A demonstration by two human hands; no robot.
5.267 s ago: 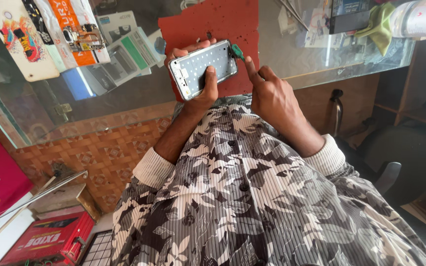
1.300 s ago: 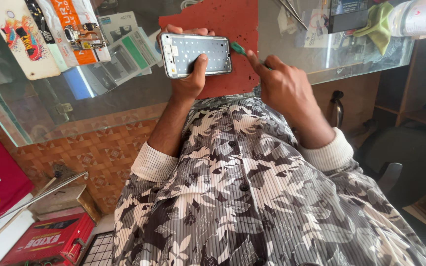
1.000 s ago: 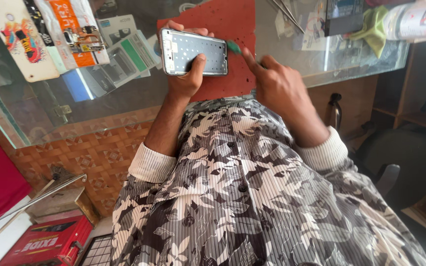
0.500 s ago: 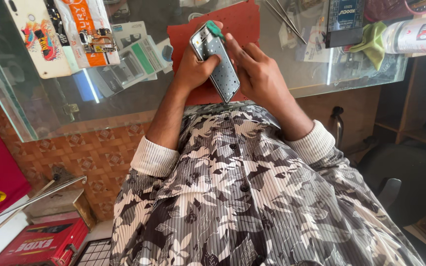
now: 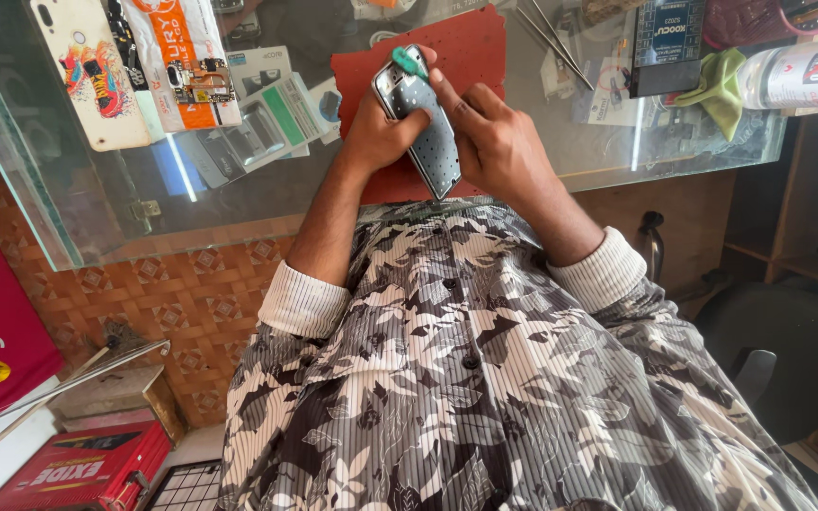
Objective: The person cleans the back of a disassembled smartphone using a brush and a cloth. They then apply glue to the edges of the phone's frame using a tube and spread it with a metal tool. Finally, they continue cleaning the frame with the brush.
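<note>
The glass worktop [image 5: 239, 203] spans the upper part of the view, with the person's patterned shirt [image 5: 485, 378] filling the lower part. A red mat [image 5: 475, 57] lies on the worktop directly under the hands.

Left hand [image 5: 376, 132]: curled closed around the left edge of the phone [image 5: 423, 123], with the fingers wrapped behind it and the thumb lying along its near face. The phone is held above the mat, clear of it, standing on end and tilted, its lower corner pointing toward the shirt (the exposed face is grey and dotted with small holes).

Right hand [image 5: 499, 151]: partly closed against the right edge of the phone. Its forefinger is extended up along the phone's face toward the top corner, and the remaining fingers are folded in. A small green pick [image 5: 409, 62] sits at the top corner of the phone, touching the forefinger tip; whether it is pinched or only pressed against the phone cannot be determined.

Surrounding items on the worktop: a white phone case [image 5: 82, 76] with a printed picture at far left, an orange packet [image 5: 177, 57] just beside it, a green cloth [image 5: 717, 80] at right next to a white bottle [image 5: 802, 76] lying on its side, and metal tweezers [image 5: 546, 33] near the mat's right edge.
</note>
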